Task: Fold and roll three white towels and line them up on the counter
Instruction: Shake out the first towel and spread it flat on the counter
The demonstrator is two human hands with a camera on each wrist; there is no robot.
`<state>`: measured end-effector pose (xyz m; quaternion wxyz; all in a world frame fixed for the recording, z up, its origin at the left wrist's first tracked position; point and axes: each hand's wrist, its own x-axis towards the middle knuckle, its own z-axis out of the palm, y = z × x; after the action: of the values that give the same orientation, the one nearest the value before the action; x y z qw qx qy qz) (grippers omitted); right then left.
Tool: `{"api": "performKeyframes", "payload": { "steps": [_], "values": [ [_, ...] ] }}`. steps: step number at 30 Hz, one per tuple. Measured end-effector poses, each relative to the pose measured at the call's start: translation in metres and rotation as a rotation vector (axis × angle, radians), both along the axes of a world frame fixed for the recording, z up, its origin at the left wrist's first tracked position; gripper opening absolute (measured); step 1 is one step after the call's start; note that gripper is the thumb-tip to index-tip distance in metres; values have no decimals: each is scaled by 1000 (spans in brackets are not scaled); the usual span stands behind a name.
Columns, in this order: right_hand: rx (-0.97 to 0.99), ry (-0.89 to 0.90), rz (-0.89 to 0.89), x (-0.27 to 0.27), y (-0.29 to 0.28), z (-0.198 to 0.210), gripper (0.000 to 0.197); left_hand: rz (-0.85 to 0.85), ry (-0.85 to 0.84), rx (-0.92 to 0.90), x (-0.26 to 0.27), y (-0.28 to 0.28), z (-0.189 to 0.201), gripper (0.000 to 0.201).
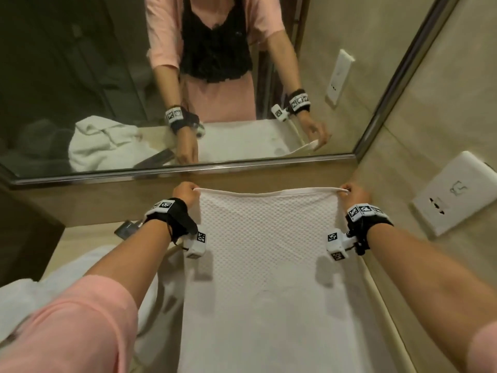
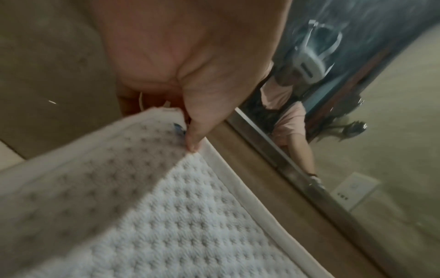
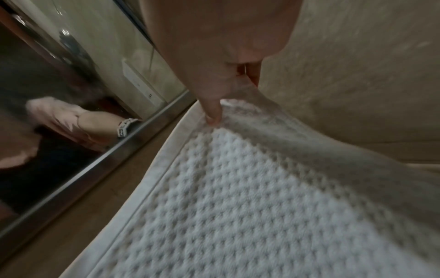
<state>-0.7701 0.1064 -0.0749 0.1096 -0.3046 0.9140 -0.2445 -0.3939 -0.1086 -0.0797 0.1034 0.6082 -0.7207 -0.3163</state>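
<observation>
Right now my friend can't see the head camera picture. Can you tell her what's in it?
Two hands, the left hand and the right hand, each pinch a far corner of a white waffle towel spread along a counter below a mirror. Another white towel lies bunched at the left, and a wall socket plate is at the right.

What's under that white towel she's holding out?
The towel lies stretched over the counter, whose beige top shows to its left. Both hands, left and right, pinch its far corners. Whatever lies directly beneath is covered, so I cannot tell.
</observation>
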Motion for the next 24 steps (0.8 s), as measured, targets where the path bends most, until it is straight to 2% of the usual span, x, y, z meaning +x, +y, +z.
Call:
{"api": "performKeyframes", "payload": {
  "steps": [4,10,14,18,21,24],
  "values": [
    [131,6,57,-9,-9,-25,24,-29,-131,26,-7,-4,-21,28],
    [226,6,82,-15,-22,-49,28,-64,-304,47,-14,-4,-48,29],
    [253,-5,86,-14,-30,-62,25,-22,-375,94,-17,-1,-66,28],
    [291,-21,52,-11,-38,-71,31,13,-479,79,-18,0,-77,28],
    [309,3,44,-12,-44,-76,33,19,-493,72,-19,-1,-85,29],
    [357,33,19,-14,-48,-81,36,66,-436,112,-21,-3,-91,28]
  ]
}}
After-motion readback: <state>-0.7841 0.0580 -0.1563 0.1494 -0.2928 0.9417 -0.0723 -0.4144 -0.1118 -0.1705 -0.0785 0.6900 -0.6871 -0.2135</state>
